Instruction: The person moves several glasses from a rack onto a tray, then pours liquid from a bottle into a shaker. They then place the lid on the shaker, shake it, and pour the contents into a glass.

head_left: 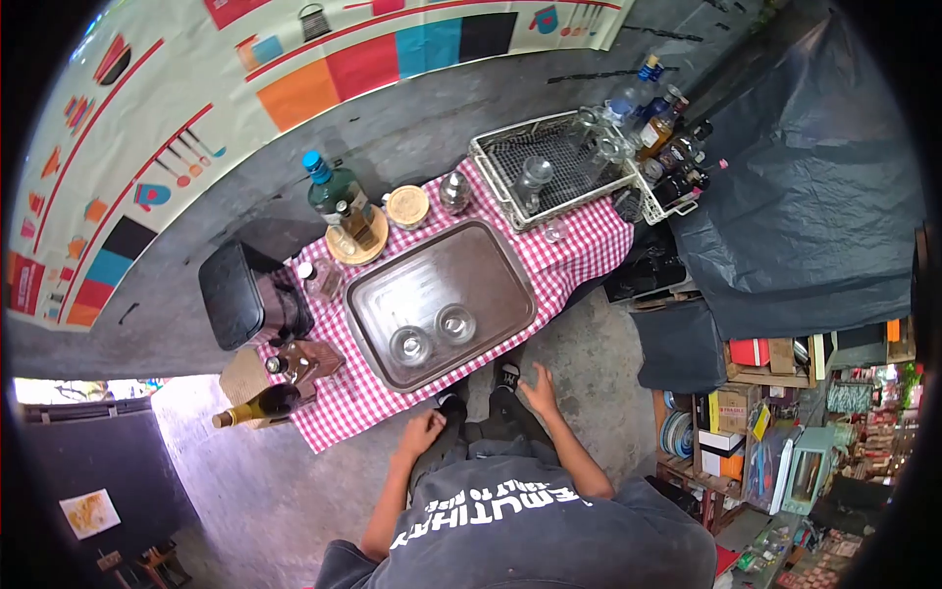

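My left hand [424, 432] hangs beside my leg, just off the table's front edge, with its fingers loosely curled and nothing visible in them. My right hand [539, 387] is also in front of the table, fingers apart and holding nothing. Nearest to both is a brown serving tray [432, 285] on a red-and-white checked cloth [339, 410]. Towards the tray's front stand two clear drinking glasses, a left glass [411, 346] and a right glass [455, 324], side by side and seen from above. Neither hand touches the tray or the glasses.
Behind the tray stand a green bottle with a blue cap [334, 187], a round wooden board [365, 245] and a lidded jar [406, 207]. A wire basket [549, 162] holds glassware at the back right. Bottles [304, 360] and a black bin [240, 294] are at left.
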The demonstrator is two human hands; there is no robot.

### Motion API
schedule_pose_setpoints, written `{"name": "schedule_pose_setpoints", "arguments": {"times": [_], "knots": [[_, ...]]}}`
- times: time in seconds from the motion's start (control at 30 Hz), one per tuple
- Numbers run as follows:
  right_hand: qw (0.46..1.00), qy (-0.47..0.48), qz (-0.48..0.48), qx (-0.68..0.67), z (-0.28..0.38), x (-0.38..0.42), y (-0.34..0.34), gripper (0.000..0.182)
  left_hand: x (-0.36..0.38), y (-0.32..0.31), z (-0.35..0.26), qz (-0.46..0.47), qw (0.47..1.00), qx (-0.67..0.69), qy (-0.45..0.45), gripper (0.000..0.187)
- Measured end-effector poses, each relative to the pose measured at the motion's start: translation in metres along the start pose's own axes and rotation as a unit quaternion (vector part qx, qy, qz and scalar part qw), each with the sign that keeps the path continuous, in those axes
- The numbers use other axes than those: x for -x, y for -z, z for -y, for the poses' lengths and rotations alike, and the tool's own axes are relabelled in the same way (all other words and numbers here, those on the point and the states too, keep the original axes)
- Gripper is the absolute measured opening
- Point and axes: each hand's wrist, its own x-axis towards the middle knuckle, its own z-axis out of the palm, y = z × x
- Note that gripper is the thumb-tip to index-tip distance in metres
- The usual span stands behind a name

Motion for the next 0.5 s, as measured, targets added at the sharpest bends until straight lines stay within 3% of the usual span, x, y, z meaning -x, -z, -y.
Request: {"name": "schedule_pose_setpoints", "arguments": {"times": [0.07,0.2,0.27,0.43,0.5], "knots": [[0.996,-0.080,0.019,0.022,-0.035,0.009,-0.004,0.060,-0.005,-0.013,0.012,0.115,0.984,-0.072,0.117,0.028],[0.977,-0.187,0.099,-0.011,-0.140,0.019,-0.026,0.051,-0.023,-0.049,0.058,0.110,0.974,-0.149,0.127,0.038],[0.963,-0.225,0.129,-0.079,-0.199,0.012,-0.046,0.044,-0.036,-0.059,0.067,0.117,0.964,-0.105,0.212,0.047],[0.963,-0.144,0.200,-0.114,-0.173,-0.004,0.004,0.044,-0.069,-0.092,0.078,0.076,0.966,-0.069,0.237,0.051],[0.927,-0.227,0.225,-0.195,-0.136,-0.011,0.041,0.046,-0.077,-0.108,0.075,0.068,0.971,-0.040,0.224,0.049]]}}
